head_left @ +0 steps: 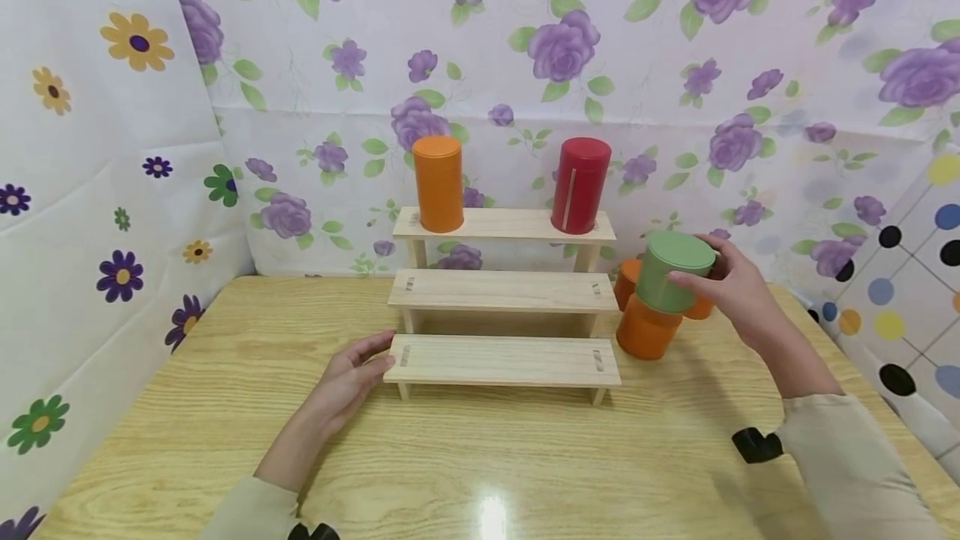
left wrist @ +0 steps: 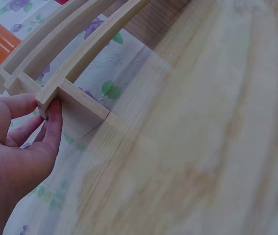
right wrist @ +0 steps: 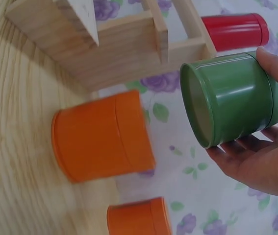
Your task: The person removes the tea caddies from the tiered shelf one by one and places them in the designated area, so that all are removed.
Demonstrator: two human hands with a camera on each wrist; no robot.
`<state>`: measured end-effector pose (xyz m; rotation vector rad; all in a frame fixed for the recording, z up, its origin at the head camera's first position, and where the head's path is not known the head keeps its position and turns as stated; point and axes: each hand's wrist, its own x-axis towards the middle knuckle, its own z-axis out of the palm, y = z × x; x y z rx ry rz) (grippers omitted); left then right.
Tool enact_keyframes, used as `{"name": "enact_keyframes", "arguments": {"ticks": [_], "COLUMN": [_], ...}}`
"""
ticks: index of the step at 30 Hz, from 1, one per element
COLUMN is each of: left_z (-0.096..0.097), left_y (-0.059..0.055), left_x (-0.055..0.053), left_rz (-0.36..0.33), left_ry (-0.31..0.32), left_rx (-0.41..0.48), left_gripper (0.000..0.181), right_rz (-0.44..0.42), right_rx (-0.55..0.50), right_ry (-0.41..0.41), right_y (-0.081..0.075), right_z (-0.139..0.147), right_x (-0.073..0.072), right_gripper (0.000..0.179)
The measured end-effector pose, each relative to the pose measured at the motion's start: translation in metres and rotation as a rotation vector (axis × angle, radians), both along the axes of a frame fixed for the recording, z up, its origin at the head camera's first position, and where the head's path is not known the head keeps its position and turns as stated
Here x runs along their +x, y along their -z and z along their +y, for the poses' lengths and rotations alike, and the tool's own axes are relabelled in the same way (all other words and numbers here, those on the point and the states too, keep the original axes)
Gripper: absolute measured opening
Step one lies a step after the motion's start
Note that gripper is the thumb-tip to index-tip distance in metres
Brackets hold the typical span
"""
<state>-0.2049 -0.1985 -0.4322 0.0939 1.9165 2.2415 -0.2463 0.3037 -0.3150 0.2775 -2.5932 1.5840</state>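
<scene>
My right hand (head_left: 738, 294) grips a short green tin (head_left: 667, 273) between thumb and fingers, raised at the right of a three-step wooden rack (head_left: 502, 361). In the right wrist view, the green tin (right wrist: 237, 98) is apart from the short orange tin (right wrist: 99, 139) standing on the table. My left hand (head_left: 348, 377) pinches the left end of the rack's lowest step, with the thumb on one side of the board and fingers on the other, as the left wrist view shows. On the top step stand a tall orange tin (head_left: 440, 183) at left and a tall red tin (head_left: 582, 186) at right.
Several short orange tins (head_left: 648, 330) stand on the wooden table (head_left: 480, 448) to the right of the rack, partly hidden by the green tin. Flower-patterned cloth (head_left: 480, 48) hangs behind the table, with more sheeting at both sides.
</scene>
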Motion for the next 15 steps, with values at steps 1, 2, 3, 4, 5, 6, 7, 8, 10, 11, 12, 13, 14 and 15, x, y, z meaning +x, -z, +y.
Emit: {"name": "enact_keyframes", "arguments": {"ticks": [1,2,3,4,5,6,7,8,10,11,12,13,14,15], "left_z": [0.000,0.000,0.000,0.000,0.000,0.000,0.001,0.000,0.000,0.000,0.000,0.000,0.000,0.001], "left_y": [0.000,0.000,0.000,0.000,-0.001,-0.001,-0.001,-0.001,-0.001,-0.001,-0.001,-0.001,-0.001,-0.001], "left_x": [0.000,0.000,0.000,0.000,0.000,0.000,0.000,0.000,0.000,0.000,0.000,0.000,0.000,0.000], "left_rz": [-0.001,-0.001,-0.002,-0.002,-0.002,-0.002,-0.003,-0.003,-0.003,-0.004,-0.003,-0.002,-0.001,0.002], "left_ry": [0.000,0.001,0.001,0.002,0.003,0.004,0.006,0.007,0.008,0.008,0.008,0.008,0.007,0.007], "left_rx": [-0.001,-0.002,-0.002,-0.003,-0.004,-0.005,-0.005,-0.006,-0.005,-0.004,-0.004,-0.003,-0.003,-0.002], "left_gripper": [0.055,0.055,0.055,0.055,0.055,0.055,0.055,0.056,0.056,0.056,0.056,0.055,0.055,0.055], "right_rz": [-0.005,-0.011,-0.015,-0.017,-0.019,-0.022,-0.025,-0.027,-0.034,-0.036,-0.038,-0.038,-0.036,-0.032], "right_rx": [0.006,0.009,0.009,0.010,0.010,0.008,0.008,0.007,0.011,0.012,0.015,0.017,0.016,0.013], "right_ry": [0.005,0.009,0.013,0.018,0.024,0.031,0.036,0.040,0.047,0.047,0.047,0.048,0.050,0.052], "right_y": [0.001,0.001,0.002,0.003,0.004,0.004,0.005,0.005,0.006,0.006,0.006,0.006,0.006,0.006], "right_z": [0.003,0.006,0.008,0.011,0.014,0.017,0.019,0.021,0.025,0.027,0.029,0.030,0.032,0.033], "right_x": [0.000,0.001,0.001,0.002,0.002,0.002,0.002,0.002,0.002,0.002,0.001,0.001,0.001,0.002], "right_gripper": [0.080,0.081,0.082,0.082,0.083,0.083,0.084,0.084,0.084,0.084,0.084,0.084,0.084,0.083]}}
